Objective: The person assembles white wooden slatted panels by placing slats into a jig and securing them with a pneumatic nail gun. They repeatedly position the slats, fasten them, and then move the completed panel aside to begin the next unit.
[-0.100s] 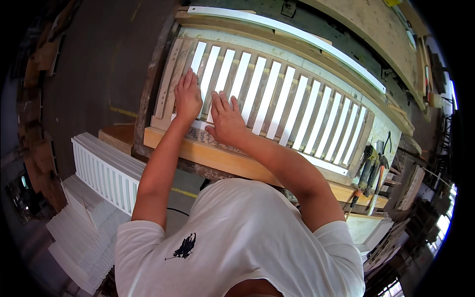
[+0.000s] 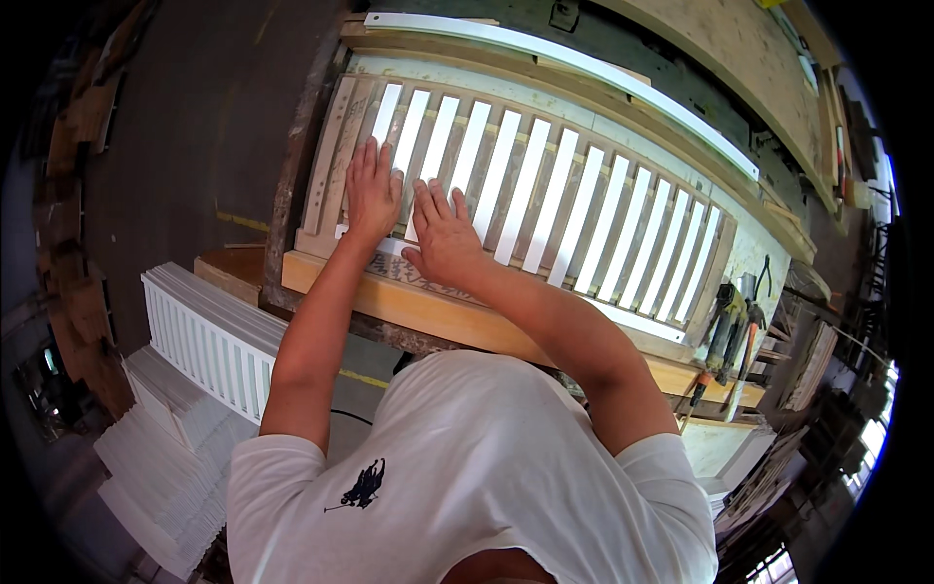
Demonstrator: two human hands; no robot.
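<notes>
Several white slats (image 2: 506, 175) lie side by side in a wooden jig (image 2: 718, 263) on the workbench. A white rail (image 2: 632, 321) runs along their near ends. My left hand (image 2: 371, 195) rests flat over the leftmost slats, fingers stretched toward the far side. Just to its right, my right hand (image 2: 446, 229) lies on the neighbouring slats with its fingers spread and its thumb out to the left. Both palms hide the near ends of the slats beneath them. A second white rail (image 2: 564, 60) lies apart from the slats, beyond the jig on the far side.
Pliers and other hand tools (image 2: 728, 336) hang at the bench's right end. A wooden strip (image 2: 409, 307) edges the near side. At the lower left stand stacked white slatted panels (image 2: 209, 341). Another wooden table (image 2: 725, 73) is at the far right.
My left hand has shifted very slightly and its fingers are a little more spread. My right hand stays in nearly the same place.
</notes>
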